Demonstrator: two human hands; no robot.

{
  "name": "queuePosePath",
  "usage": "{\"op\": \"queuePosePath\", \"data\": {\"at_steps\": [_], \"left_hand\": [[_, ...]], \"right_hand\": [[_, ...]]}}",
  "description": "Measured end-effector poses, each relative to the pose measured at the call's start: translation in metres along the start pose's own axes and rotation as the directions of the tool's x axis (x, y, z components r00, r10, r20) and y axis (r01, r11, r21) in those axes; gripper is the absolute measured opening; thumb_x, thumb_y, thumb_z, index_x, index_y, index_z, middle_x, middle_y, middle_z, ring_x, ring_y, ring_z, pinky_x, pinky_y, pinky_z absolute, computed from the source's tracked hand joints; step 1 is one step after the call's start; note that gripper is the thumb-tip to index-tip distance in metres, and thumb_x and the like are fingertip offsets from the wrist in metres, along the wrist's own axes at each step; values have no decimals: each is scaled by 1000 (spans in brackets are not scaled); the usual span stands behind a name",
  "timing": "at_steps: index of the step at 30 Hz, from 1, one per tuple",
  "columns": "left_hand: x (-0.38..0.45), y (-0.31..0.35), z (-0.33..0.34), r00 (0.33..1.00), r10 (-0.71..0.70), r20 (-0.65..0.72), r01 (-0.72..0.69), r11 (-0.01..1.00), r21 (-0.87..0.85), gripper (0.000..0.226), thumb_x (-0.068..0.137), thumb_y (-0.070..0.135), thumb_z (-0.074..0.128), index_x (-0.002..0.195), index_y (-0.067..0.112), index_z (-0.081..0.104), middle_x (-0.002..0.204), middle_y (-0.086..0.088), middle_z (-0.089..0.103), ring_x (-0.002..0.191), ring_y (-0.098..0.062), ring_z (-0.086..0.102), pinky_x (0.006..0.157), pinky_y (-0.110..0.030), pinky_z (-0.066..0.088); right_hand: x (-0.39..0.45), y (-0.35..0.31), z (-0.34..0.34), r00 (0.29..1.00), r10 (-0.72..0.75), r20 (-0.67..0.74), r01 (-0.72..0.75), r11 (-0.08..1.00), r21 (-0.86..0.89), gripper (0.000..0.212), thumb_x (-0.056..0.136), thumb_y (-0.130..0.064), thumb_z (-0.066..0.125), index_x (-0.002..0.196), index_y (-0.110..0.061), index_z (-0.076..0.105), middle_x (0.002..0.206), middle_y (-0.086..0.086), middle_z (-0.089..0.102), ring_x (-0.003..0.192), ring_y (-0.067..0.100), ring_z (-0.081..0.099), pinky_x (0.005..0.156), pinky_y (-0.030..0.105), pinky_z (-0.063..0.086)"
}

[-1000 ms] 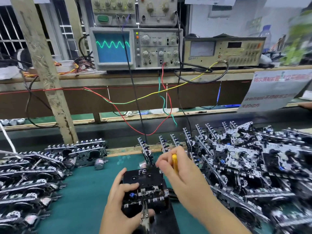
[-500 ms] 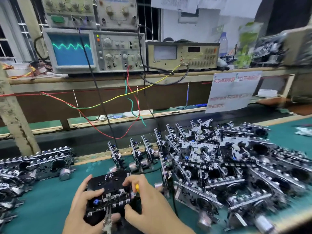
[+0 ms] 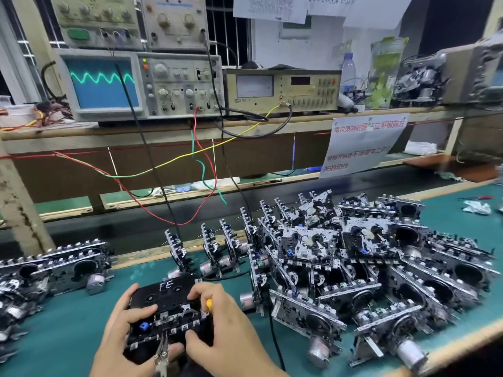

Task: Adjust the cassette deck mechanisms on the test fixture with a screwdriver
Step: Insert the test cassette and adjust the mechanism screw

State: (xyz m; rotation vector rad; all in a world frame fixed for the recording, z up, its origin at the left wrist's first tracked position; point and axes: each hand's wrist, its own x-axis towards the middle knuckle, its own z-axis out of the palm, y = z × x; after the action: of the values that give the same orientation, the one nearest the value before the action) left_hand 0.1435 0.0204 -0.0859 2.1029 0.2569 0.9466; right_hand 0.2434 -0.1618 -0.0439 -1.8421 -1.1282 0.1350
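A cassette deck mechanism [image 3: 166, 317] with a black cassette marked "FE" sits on the test fixture at the bottom centre. My left hand [image 3: 128, 338] grips its left side, thumb under the front edge and fingers on top. My right hand [image 3: 226, 327] grips the right side and also holds a yellow-handled screwdriver [image 3: 208, 303] in its palm; only the handle end shows. An alligator clip [image 3: 162, 352] hangs on the front edge of the mechanism.
A large heap of cassette mechanisms [image 3: 353, 268] fills the green mat [image 3: 68, 327] to the right. More mechanisms [image 3: 54, 265] lie at the left. On the shelf behind, an oscilloscope [image 3: 103, 83] shows a wave, with coloured wires [image 3: 204, 170] hanging down.
My right hand has come down from above the fixture onto the right side of the mechanism, screwdriver tucked in. The camera view has swung to the right.
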Motion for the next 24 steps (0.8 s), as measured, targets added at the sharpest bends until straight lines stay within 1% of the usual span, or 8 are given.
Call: {"op": "queuePosePath", "data": {"at_steps": [7,9,12,15,18,20,22,24], "left_hand": [[-3,11,-1,1000,-18,0,18,999,-41,68,36,61,87,99,50,66,152,6,44,139,-26,46,101,-14,41],[-4,14,-4,997,-67,29,68,997,-44,69,36,67,86,100,52,65,153,13,41,139,-22,45,111,-35,37],[-5,17,-20,985,-118,126,116,993,24,64,53,59,78,114,50,62,154,30,33,141,-3,39,107,-45,39],[0,31,-37,965,-148,215,130,987,95,46,68,62,66,113,49,63,155,31,29,141,10,31,112,-38,30],[25,51,-37,956,-155,251,84,959,270,31,79,57,75,95,33,63,147,16,47,136,10,34,104,-17,28],[45,62,-29,922,-205,329,22,876,482,61,66,74,73,102,28,56,132,15,56,122,1,47,92,-22,36],[59,71,-17,855,-292,428,-35,791,611,98,47,89,67,126,37,42,122,21,49,110,-9,48,88,-34,39],[65,72,-5,802,-317,507,-130,735,665,115,48,83,75,143,43,25,135,14,46,123,-17,43,97,-45,43]], "right_hand": [[-1,2,-1,1000,-17,12,17,1000,6,37,86,-43,55,106,-60,29,112,-26,44,106,-2,43,83,23,39],[-4,3,0,999,-31,21,31,999,-19,28,90,-43,50,102,-55,27,127,-27,40,117,-5,40,93,27,38],[-17,4,5,999,-19,-36,15,995,-101,19,96,-43,44,104,-40,26,134,-21,22,125,-4,25,104,30,31],[-24,6,-1,984,-6,-179,-30,981,-194,11,102,-27,45,111,-26,40,121,-9,32,112,8,35,98,28,34],[-24,2,-14,980,32,-199,-72,978,-198,9,102,-15,54,98,-19,48,108,-3,48,96,15,47,87,29,40],[-26,0,-21,967,47,-251,-85,986,-144,10,99,-16,61,94,-17,53,98,-4,56,85,12,50,78,25,40],[-28,-3,-28,937,47,-345,-76,995,-69,7,97,-17,65,95,-20,60,89,-7,60,79,8,55,71,18,39],[-29,-6,-35,906,77,-416,-60,997,54,10,95,-16,68,96,-24,62,87,-8,65,79,9,61,70,19,43]]}}
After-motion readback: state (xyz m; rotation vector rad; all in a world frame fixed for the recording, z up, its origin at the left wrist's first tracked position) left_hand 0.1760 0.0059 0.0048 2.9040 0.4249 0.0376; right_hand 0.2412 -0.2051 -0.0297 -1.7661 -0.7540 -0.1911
